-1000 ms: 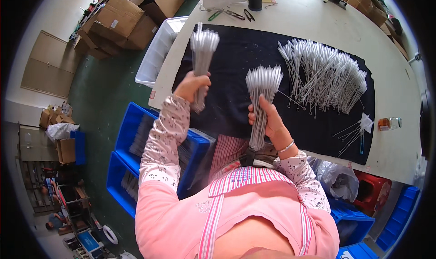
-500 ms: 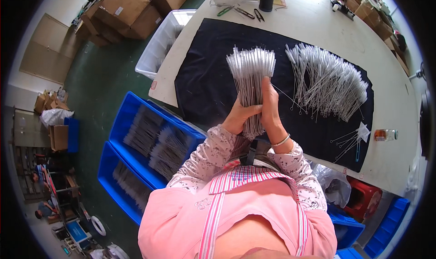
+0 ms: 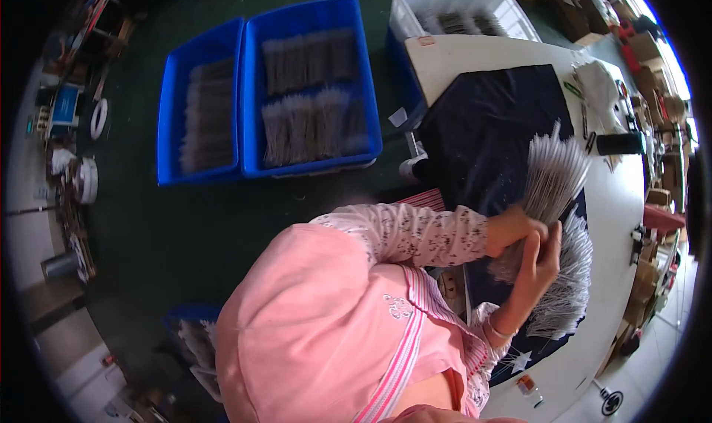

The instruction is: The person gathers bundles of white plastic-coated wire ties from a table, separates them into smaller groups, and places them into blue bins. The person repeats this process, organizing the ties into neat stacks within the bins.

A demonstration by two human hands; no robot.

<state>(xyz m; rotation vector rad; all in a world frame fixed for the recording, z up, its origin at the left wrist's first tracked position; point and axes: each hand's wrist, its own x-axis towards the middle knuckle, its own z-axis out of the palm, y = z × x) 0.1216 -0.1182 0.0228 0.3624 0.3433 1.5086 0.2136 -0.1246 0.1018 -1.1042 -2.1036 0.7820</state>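
Note:
My left hand (image 3: 509, 232) wraps round the wire handles of a thick bundle of straw-cleaning brushes (image 3: 555, 167), white bristles pointing away from me. Close against it, my right hand (image 3: 537, 269) has its thumb and fingers at the same bundle's handles; part of its grip is hidden. The handle ends stick out below the left hand, blurred. Beside the bundle lies a large loose pile of similar brushes (image 3: 567, 282) on a dark cloth (image 3: 475, 137) over the white table.
Two blue bins (image 3: 239, 126) with brush bundles stand on the green floor to the left. A white bin (image 3: 400, 11) with more stands beyond the table (image 3: 615, 223). Snips (image 3: 590, 143), a black cylinder (image 3: 621, 143) and a small glass bottle (image 3: 529, 390) lie on the table.
My view has swung left, bringing the blue bins to the upper left and the table to the right. The bundle stays in my hands; my left hand now covers more of its handles.

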